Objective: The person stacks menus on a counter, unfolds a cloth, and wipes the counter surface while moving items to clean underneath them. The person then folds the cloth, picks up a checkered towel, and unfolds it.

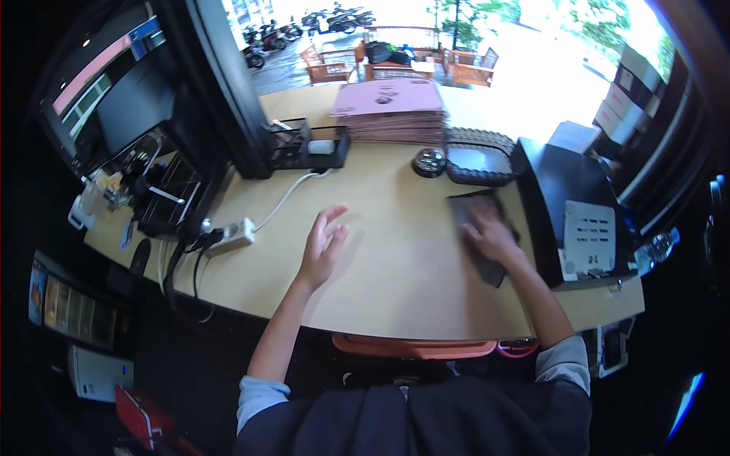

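My left hand (324, 247) hovers over the left-middle part of the wooden desk (388, 220), fingers apart and holding nothing. On the right side of the desk lies a dark grey piece that looks like a cloth (487, 264). Lying flat on top of it, my right hand (489, 229) has its fingers spread, slightly smeared by motion. The palm hides part of the cloth. Just beyond are a black woven basket (480, 169) and a small round black container (430, 162). A black box-like unit (561, 182) stands right of my right hand.
A stack of pink folders (389, 114) sits at the far edge. A black desk organizer (315, 148) stands left of it, near a dark post (228, 83). A white power strip (232, 237) with cables lies at left. A water bottle (658, 248) is at right.
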{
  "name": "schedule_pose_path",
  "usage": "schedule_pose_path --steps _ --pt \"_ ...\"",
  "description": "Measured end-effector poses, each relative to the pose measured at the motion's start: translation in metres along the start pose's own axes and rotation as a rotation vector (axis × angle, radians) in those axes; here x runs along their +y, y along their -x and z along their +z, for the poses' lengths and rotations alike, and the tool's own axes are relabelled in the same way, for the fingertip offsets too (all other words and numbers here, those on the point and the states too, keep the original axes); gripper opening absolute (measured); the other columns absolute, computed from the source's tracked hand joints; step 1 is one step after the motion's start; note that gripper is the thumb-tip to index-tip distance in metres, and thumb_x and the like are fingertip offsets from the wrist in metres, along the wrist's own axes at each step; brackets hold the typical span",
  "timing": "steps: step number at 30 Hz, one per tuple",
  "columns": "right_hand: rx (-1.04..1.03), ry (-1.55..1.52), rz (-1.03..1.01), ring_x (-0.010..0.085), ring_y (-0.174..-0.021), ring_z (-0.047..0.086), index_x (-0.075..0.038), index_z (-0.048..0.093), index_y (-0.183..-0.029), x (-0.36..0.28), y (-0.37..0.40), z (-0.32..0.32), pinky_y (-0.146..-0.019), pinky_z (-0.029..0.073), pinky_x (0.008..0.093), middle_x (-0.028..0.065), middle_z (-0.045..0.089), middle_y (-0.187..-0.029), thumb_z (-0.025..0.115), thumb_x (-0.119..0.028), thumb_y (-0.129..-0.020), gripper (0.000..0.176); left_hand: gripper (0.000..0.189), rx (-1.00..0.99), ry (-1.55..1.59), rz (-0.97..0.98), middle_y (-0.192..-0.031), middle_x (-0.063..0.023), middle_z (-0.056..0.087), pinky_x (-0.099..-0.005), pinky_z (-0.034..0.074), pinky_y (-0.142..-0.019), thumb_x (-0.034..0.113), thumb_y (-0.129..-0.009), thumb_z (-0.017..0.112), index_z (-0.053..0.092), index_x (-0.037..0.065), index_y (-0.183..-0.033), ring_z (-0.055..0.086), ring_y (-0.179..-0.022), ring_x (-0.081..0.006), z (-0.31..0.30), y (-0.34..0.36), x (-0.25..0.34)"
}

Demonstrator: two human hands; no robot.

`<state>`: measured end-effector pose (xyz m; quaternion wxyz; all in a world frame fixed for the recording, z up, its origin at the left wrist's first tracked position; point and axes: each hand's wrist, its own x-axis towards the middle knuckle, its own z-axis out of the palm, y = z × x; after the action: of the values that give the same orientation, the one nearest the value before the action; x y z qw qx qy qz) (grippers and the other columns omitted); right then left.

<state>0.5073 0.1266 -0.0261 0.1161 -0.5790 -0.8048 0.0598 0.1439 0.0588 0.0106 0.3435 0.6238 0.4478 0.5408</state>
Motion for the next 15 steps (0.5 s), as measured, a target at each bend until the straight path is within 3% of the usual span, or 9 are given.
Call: schedule_pose_path --steps 1,2,4,5,7,9,11,13,15 --pt "0.018 0.063 0.17 0.0345 -0.139 0.018 -0.015 0.028 -0.144 -0.001 -0.007 -0.001 -0.108 0.015 0.059 0.0118 0.019 -0.152 0.038 -0.048 -0.092 0.062 0.04 -0.027 -0.031 -0.044 -0.128 -0.0115 0.048 -0.04 0.034 -0.102 0.023 -0.092 0.052 0.044 0.004 -0.126 0.041 -0.126 -0.022 -0.021 0.02 0.007" --pt "0.011 0.056 0.14 0.0345 -0.139 0.018 -0.015 0.028 -0.144 -0.008 -0.019 0.009 -0.108 0.015 0.059 0.0118 0.019 -0.152 0.038 -0.048 -0.092 0.062 0.04 0.0 -0.045 -0.052 -0.128 -0.0115 0.048 -0.04 0.034 -0.102 0.023 -0.092 0.052 0.044 0.004 -0.126 0.041 -0.126 -0.022 -0.041 0.041 0.006" --pt "0.051 0.217 0.367 0.0382 -0.139 0.015 -0.013 0.027 -0.144 -0.038 -0.04 0.037 -0.107 0.014 0.0631 0.0147 0.017 -0.152 0.037 -0.047 -0.092 0.062 0.04 0.12 -0.088 -0.092 -0.128 -0.0111 0.049 -0.0392 0.035 -0.101 0.022 -0.092 0.052 0.044 0.004 -0.126 0.042 -0.125 -0.0222 -0.076 0.084 0.004" --pt "0.037 0.212 0.341 0.0382 -0.139 0.015 -0.013 0.027 -0.144 -0.062 -0.044 0.05 -0.107 0.014 0.0631 0.0147 0.017 -0.152 0.037 -0.047 -0.092 0.062 0.04 0.144 -0.098 -0.107 -0.128 -0.0111 0.049 -0.0392 0.035 -0.101 0.022 -0.092 0.052 0.044 0.004 -0.126 0.042 -0.125 -0.0222 -0.092 0.104 0.002" --pt "0.028 0.105 -0.128 0.0408 -0.138 0.017 -0.012 0.028 -0.143 -0.136 -0.047 0.062 -0.105 0.013 0.0652 0.0171 0.018 -0.151 0.036 -0.046 -0.093 0.061 0.039 0.265 -0.092 -0.176 -0.127 -0.0106 0.049 -0.0391 0.036 -0.1 0.02 -0.091 0.054 0.044 0.004 -0.126 0.045 -0.122 -0.022 -0.121 0.135 -0.007" --pt "-0.027 0.094 -0.244 0.0403 -0.137 0.018 -0.011 0.029 -0.143 -0.191 -0.073 0.068 -0.105 0.014 0.0649 0.0167 0.02 -0.15 0.036 -0.044 -0.093 0.06 0.039 0.333 -0.133 -0.218 -0.125 -0.012 0.05 -0.0395 0.037 -0.099 0.018 -0.09 0.055 0.044 0.003 -0.125 0.047 -0.119 -0.0238 -0.149 0.156 -0.005" --pt "0.051 0.088 -0.139 0.0413 -0.137 0.02 -0.01 0.03 -0.142 -0.226 -0.113 0.086 -0.105 0.013 0.0652 0.0177 0.021 -0.15 0.036 -0.043 -0.093 0.06 0.04 0.372 -0.47 -0.183 -0.124 -0.0147 0.05 -0.0401 0.036 -0.098 0.017 -0.089 0.057 0.045 0.001 -0.124 0.047 -0.117 -0.0271 -0.176 0.172 0.003" --pt "0.097 0.146 0.033 0.0427 -0.136 0.02 -0.008 0.029 -0.142 -0.273 -0.132 0.106 -0.105 0.013 0.065 0.0199 0.021 -0.149 0.036 -0.042 -0.093 0.06 0.039 0.416 -0.547 -0.158 -0.122 -0.0167 0.049 -0.0403 0.036 -0.099 0.017 -0.088 0.057 0.046 0.0 -0.122 0.047 -0.116 -0.0307 -0.199 0.185 0.002" --pt "0.112 0.076 -0.174 0.0439 -0.136 0.02 -0.005 0.029 -0.141 -0.317 -0.112 0.121 -0.106 0.012 0.0647 0.0216 0.022 -0.148 0.036 -0.042 -0.093 0.061 0.038 0.474 -0.689 -0.028 -0.12 -0.0169 0.05 -0.0401 0.036 -0.099 0.018 -0.088 0.057 0.046 0.0 -0.12 0.048 -0.114 -0.0322 -0.219 0.196 0.0"
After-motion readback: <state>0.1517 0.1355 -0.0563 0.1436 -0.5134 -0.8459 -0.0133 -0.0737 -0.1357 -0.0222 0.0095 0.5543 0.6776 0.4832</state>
